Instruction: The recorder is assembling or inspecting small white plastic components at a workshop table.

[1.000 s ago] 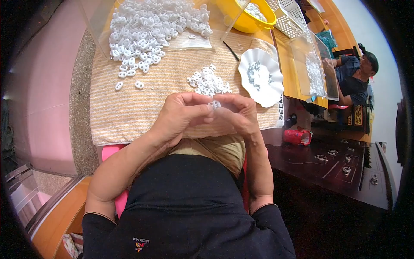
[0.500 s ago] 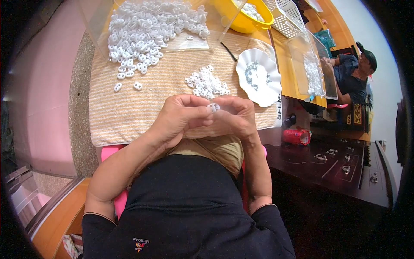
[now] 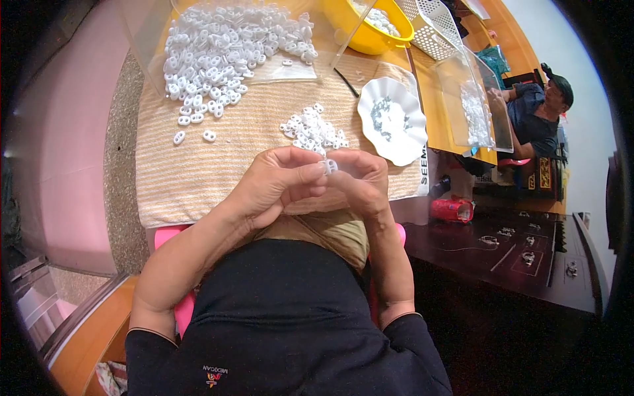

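Pinched between the fingertips of both hands is a small white oval plastic piece with two holes. My left hand grips it from the left with thumb and forefinger, its other fingers curled beneath. From the right, thumb and forefinger of my right hand close on the same piece; its other fingers are mostly hidden. Just beyond the fingertips lies a small heap of white plastic pieces. To its right, a scalloped white dish holds many tiny greyish parts, too small to identify.
A striped towel covers the tabletop. A large pile of two-holed ovals spills from a clear container at the far left. Beyond the dish are a black stick, yellow basin and perforated basket. Another person sits at the right.
Both hands stay almost in place, still pinching the white piece, which appears slightly turned and a little lower. The whole view has shifted slightly.
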`<act>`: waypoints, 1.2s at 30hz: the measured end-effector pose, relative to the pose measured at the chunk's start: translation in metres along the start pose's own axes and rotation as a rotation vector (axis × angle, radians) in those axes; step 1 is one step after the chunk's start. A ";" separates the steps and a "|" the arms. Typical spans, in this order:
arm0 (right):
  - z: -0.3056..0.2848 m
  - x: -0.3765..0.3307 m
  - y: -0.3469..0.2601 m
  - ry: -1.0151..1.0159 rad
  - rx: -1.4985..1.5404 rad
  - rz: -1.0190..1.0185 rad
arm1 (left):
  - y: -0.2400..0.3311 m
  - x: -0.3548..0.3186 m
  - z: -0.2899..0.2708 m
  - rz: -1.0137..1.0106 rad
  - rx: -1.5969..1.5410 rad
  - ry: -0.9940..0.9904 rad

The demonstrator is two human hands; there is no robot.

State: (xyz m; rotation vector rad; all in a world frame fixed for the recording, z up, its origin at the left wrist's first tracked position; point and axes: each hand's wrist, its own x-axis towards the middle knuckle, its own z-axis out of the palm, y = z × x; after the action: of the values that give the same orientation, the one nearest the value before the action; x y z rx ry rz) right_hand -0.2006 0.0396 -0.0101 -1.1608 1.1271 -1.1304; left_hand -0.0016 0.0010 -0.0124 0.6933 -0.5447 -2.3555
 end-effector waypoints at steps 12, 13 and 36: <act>0.000 -0.001 0.000 -0.041 0.039 -0.071 | -0.001 0.000 0.001 -0.015 -0.028 -0.018; 0.000 -0.002 0.001 -0.047 0.052 -0.065 | -0.001 0.000 0.001 -0.023 -0.038 -0.022; 0.008 0.002 0.002 -0.079 0.064 -0.214 | 0.001 -0.004 0.009 -0.022 -0.037 -0.025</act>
State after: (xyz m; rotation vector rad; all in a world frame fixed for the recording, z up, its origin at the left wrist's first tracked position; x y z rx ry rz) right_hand -0.1926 0.0386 -0.0122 -1.2874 0.9156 -1.2626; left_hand -0.0043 0.0047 -0.0034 0.6570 -0.5052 -2.3915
